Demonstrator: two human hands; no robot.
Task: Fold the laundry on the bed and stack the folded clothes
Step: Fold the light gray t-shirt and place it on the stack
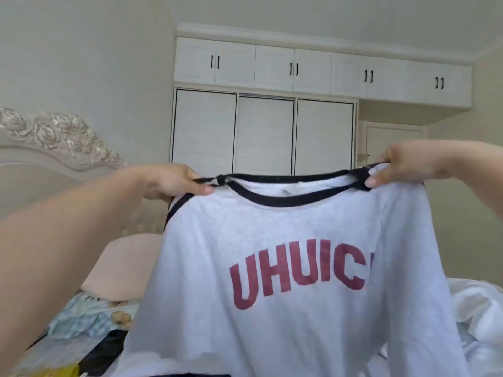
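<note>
A light grey T-shirt (285, 235) with a dark navy collar and red letters on its chest hangs spread in front of me, held up in the air. My left hand (174, 182) pinches its left shoulder by the collar. My right hand (402, 165) pinches the right shoulder at the collar's other end. The shirt's lower part drops out of the frame and hides most of the bed behind it.
A pink pillow (119, 268) and a patterned light blue cloth (81, 317) lie on the bed at the left. White bedding (479, 311) is bunched at the right. A carved headboard (54, 142) stands at the left, white wardrobes (264, 131) behind.
</note>
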